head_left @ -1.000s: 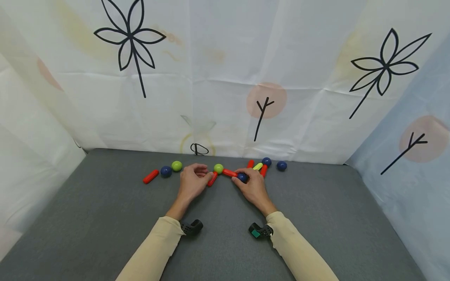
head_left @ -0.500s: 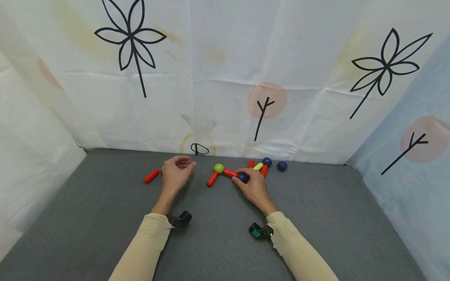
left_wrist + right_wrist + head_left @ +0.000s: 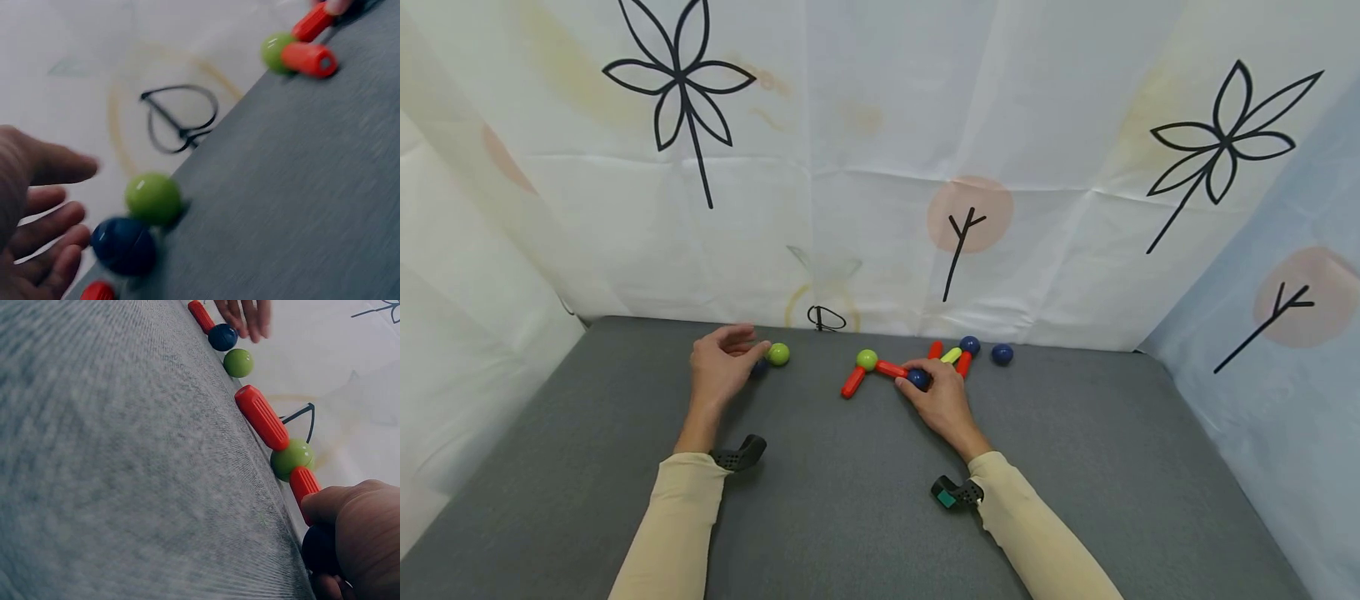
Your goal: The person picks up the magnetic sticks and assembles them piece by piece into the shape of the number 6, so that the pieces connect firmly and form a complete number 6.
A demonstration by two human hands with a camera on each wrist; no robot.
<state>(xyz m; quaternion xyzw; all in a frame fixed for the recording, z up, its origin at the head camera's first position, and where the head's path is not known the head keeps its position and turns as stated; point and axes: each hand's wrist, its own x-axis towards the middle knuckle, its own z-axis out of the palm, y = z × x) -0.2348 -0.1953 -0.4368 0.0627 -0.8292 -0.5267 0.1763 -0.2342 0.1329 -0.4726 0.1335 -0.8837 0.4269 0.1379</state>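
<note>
My right hand holds a dark blue ball on the table, its thumb lying by the red rod joined to it. That rod runs to a green ball, from which a second red rod sticks out toward me. Farther left, my left hand is held with fingers apart and nothing between them. Beside it are a loose blue ball and a loose green ball. A loose red rod shows at the left wrist view's lower edge; in the head view the left hand hides it.
Behind my right hand lie two red rods, a yellow-green rod and a blue ball. Another blue ball sits to their right. A printed white curtain hangs along the back edge of the grey table.
My left hand has left the red rod by the joined pieces and moved left, past the loose green and blue balls. My right hand has stayed on its blue ball.
</note>
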